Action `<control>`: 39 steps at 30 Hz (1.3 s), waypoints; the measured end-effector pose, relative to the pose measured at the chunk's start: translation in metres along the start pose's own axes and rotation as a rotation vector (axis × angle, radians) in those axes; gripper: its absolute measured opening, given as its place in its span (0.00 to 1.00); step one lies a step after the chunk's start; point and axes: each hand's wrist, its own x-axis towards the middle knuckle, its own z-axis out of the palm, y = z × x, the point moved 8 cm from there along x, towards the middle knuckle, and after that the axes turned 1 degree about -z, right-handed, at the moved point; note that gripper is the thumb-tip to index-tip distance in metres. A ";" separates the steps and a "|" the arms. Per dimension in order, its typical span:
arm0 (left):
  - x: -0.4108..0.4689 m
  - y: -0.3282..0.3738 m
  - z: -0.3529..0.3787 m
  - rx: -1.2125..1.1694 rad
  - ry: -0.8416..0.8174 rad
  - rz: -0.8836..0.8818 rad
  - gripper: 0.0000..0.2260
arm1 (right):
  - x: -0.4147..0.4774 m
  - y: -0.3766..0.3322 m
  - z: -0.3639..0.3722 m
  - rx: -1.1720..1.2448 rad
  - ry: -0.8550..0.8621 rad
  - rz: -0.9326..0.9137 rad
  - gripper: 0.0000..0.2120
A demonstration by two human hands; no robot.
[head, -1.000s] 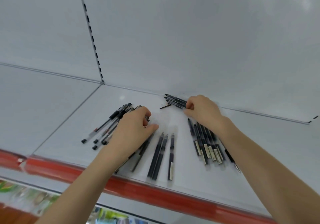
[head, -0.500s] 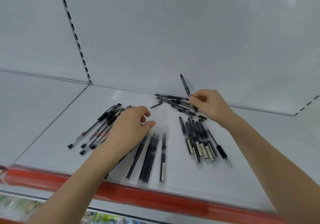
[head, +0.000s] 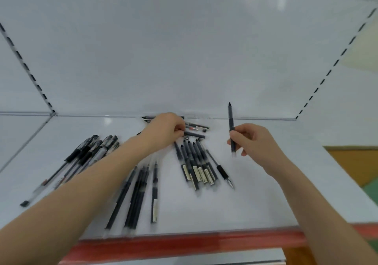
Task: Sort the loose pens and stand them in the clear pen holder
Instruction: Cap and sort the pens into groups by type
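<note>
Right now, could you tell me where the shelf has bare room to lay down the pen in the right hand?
Bare shelf lies right of the labelled pen cluster, below the right hand and its pen. The middle and left are crowded: the back pile at the left hand, the dark pens, the capped pens.

The pen [head: 231, 129] I hold is dark grey; my white shelf [head: 255, 193] has a red front edge [head: 184, 246], and the middle pens [head: 196, 162] are black with cream labels
</note>
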 end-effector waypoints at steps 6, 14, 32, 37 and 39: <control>0.035 0.022 0.012 0.030 0.033 0.053 0.10 | -0.008 0.014 -0.004 -0.043 0.012 0.024 0.07; 0.064 0.046 0.038 0.044 -0.061 0.105 0.17 | -0.012 0.025 -0.007 -0.104 0.024 0.053 0.05; 0.072 0.051 0.045 0.109 -0.047 0.114 0.12 | -0.009 0.030 -0.005 -0.116 0.017 0.052 0.06; 0.071 0.055 0.041 0.161 0.004 0.141 0.09 | -0.008 0.028 -0.007 -0.079 0.037 0.058 0.05; 0.069 0.056 0.041 0.113 -0.007 0.157 0.08 | -0.009 0.025 -0.008 -0.059 0.042 0.058 0.05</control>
